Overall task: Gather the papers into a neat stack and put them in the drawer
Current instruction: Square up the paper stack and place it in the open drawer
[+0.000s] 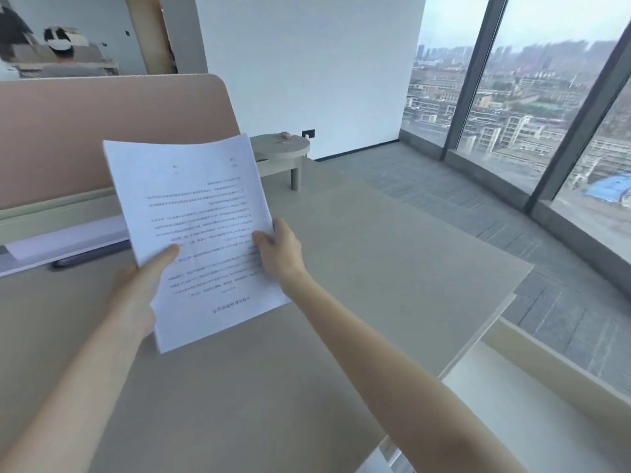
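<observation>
A stack of white printed papers (194, 206) is held up above the grey desk (358, 268), its text upside down to me. My left hand (140, 288) grips the stack's left edge, thumb on the front. My right hand (281, 250) pinches the right edge, thumb on the front. At the lower right, beside the desk's edge, an open drawer (532, 397) shows a pale, bare inside.
At the left, another white sheet (68, 240) and a dark phone-like object (92, 257) lie by the pink divider panel (102, 131). A round stool (283, 151) stands beyond the desk. Floor-to-ceiling windows run along the right. A person sits far back left.
</observation>
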{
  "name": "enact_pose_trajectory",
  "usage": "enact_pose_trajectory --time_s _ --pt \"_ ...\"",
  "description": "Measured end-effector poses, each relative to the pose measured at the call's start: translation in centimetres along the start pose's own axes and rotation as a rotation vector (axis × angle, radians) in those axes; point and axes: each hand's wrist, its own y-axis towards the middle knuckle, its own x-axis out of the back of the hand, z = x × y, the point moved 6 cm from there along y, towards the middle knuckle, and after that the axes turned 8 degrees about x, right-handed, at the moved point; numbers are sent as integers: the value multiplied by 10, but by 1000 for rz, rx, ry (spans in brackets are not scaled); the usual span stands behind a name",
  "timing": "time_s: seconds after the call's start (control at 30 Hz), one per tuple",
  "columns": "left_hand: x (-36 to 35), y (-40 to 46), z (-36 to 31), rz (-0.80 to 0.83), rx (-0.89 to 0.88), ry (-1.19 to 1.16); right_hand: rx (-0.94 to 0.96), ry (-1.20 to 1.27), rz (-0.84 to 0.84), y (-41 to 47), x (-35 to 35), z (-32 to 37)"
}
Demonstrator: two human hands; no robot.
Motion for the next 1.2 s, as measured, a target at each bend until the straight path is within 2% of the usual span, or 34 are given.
enact_pose_trajectory --time_s 0.5,0.97,1.2 --pt "-119 -105 49 81 19 22 -79 -4 -254 -90 167 -44" --pt "-264 -254 126 254 -19 101 -194 53 -443 -230 363 -79" --pt "-328 -314 182 350 40 130 -289 61 -505 -292 455 -102"
